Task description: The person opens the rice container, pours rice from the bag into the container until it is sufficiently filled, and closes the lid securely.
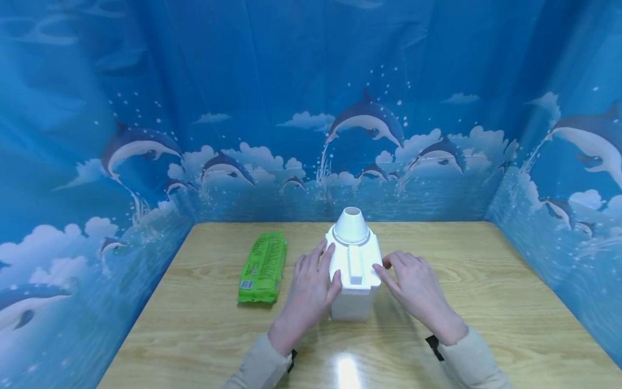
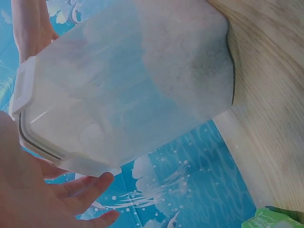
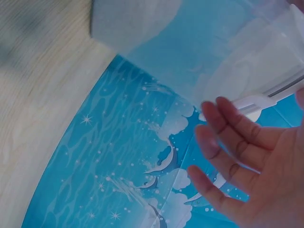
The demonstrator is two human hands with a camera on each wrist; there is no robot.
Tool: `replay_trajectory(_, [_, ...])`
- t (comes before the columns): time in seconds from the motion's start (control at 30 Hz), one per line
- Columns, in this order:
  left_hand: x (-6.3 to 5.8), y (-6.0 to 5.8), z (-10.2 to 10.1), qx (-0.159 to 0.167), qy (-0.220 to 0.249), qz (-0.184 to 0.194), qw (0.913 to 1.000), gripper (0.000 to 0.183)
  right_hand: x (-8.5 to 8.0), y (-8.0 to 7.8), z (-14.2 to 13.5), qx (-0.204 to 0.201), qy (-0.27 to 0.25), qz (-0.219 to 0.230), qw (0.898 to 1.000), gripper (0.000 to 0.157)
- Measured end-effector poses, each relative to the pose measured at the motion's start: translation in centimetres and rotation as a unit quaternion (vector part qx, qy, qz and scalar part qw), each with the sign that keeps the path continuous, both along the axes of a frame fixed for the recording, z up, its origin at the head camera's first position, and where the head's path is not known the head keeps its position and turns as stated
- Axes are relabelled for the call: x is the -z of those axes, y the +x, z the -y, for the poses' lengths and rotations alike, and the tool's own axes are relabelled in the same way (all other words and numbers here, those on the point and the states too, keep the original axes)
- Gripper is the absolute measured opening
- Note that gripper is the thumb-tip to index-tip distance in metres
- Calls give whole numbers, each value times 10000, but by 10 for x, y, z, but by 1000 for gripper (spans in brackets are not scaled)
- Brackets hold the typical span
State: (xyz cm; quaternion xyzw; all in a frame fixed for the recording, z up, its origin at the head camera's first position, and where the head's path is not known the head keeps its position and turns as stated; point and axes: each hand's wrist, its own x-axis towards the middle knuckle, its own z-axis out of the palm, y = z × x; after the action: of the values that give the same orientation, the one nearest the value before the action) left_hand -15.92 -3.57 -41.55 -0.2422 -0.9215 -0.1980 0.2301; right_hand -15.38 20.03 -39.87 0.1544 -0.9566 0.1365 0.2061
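Standing upright mid-surface (image 1: 437,356), long axis vertical, the white container (image 1: 353,302) points its spout up; left hand (image 1: 311,292) and right hand (image 1: 413,286) flank it, fingers relaxed, touching its lid edges, no grip closed.

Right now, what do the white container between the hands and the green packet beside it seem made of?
White lidded container: likely plastic, with frosted translucent walls in the wrist views and an opaque white lid. Green flat packet: probably thin glossy plastic film, slightly crinkled and printed.
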Motion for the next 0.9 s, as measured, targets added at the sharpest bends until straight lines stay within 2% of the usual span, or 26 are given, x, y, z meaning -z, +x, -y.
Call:
replay_trajectory(0.2, [3, 2, -2, 43, 20, 15, 10000, 58, 4, 0, -2, -256, 48, -185, 9995, 31])
replay_trajectory(0.43, [6, 2, -3, 98, 165, -67, 9998, 57, 8, -3, -2, -608, -234, -361, 9972, 20])
replay_trajectory(0.7, [6, -1, -5, 61, 161, -87, 9998, 58, 11, -6, -1, -591, -579, -143, 9965, 18])
replay_trajectory(0.9, [6, -2, -5, 67, 159, -107, 9998, 58, 11, -7, 1, -704, -579, -74, 9958, 22])
